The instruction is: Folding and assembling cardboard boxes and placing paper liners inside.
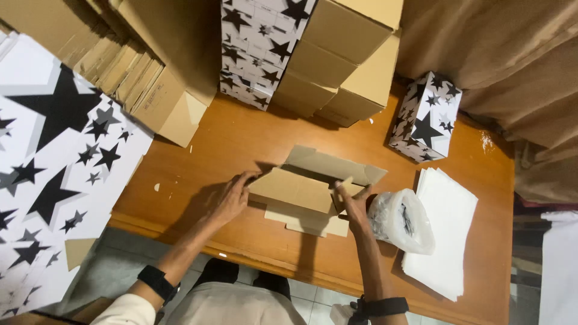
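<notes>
Head view: left hand [230, 200] and right hand [353, 204] pinching flaps of flat brown cardboard box [304, 191] on wooden table [217, 144].

1. The right hand [352, 201] covers part of the cardboard box [310, 191]; its fingertips sit behind a flap.
2. The contents of the plastic bag [402, 219] are indistinct.
3. The star-printed sheet [54, 168] is cut off at the left edge.
4. The stacked boxes [319, 48] run past the top edge.

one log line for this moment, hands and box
left hand: on cardboard box left edge | right hand: folding right flap | table
</notes>
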